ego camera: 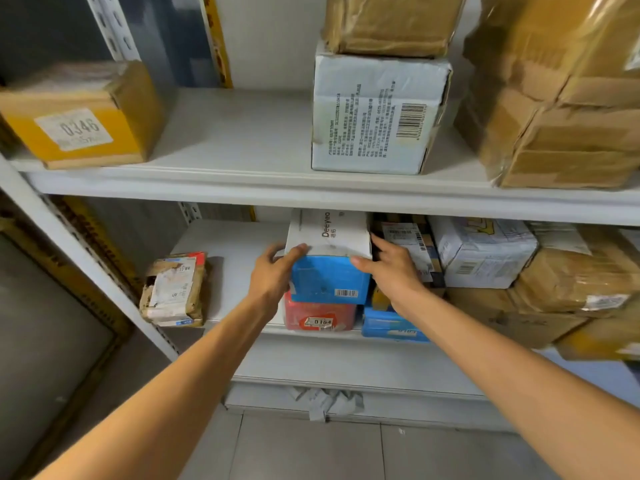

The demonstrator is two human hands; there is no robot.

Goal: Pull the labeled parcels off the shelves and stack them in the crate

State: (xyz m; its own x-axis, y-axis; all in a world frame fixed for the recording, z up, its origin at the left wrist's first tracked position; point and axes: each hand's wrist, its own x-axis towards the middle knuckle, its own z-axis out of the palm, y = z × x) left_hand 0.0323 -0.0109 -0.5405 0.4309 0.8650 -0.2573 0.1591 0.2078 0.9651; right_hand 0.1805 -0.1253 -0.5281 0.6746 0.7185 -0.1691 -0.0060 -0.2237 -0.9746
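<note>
On lower shelf point(228, 271), centre: white-and-blue box point(329, 275) sits atop red parcel point(318, 315) (sticker reads 0164); front face blue w/ barcode, top white. Both hands on it; left hand point(273, 275) clasps L side, thumb laid over top front edge; right hand point(391, 271) clasps R side, thumb on top front corner, fingers tucked into gap btw box and dark labelled parcel point(408, 244) just beside. Neither hand spread; both curled round the box.

Key geometry: box lies straight ahead of hands, just under upper shelf point(242, 181) lip; long axis appears to run front-to-back, i.e. into the shelf, away from person; short blue face toward hands. Hands roughly level, equally near; no clear lead hand.

Judgement: pull should go straight toward body along that axis; overhead clearance looks slim, so lift little until clear. Risk: red parcel underneath may drag fwd w/ it; R neighbour touching or only near, cannot tell.

Crate not in view; placement dir unknown. Many parcels sit on both shelves, so task est. far from done.
</note>
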